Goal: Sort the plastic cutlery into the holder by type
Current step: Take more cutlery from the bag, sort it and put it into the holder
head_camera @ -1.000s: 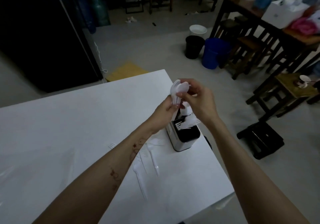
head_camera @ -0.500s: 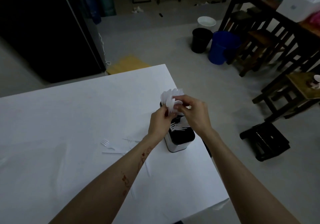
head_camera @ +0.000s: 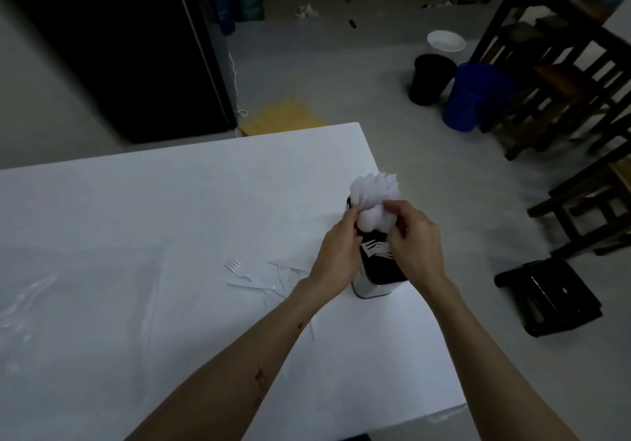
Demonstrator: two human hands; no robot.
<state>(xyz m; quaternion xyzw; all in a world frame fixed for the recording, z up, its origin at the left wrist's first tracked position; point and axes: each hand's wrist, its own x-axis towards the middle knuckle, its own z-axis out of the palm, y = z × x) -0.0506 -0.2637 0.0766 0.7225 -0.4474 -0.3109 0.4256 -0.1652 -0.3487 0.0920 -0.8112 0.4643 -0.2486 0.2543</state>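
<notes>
Both hands together on spoon bunch (head_camera: pixel 375 190) over holder (head_camera: pixel 374 288): left hand (head_camera: pixel 336 256) and right hand (head_camera: pixel 417 242) pinch it. Spoons light, thin, slippery; best held low by handles.

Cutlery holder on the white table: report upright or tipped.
Upright. The black-topped white cutlery holder stands on its base on the white table, opening upward, with white plastic forks standing inside.
</notes>
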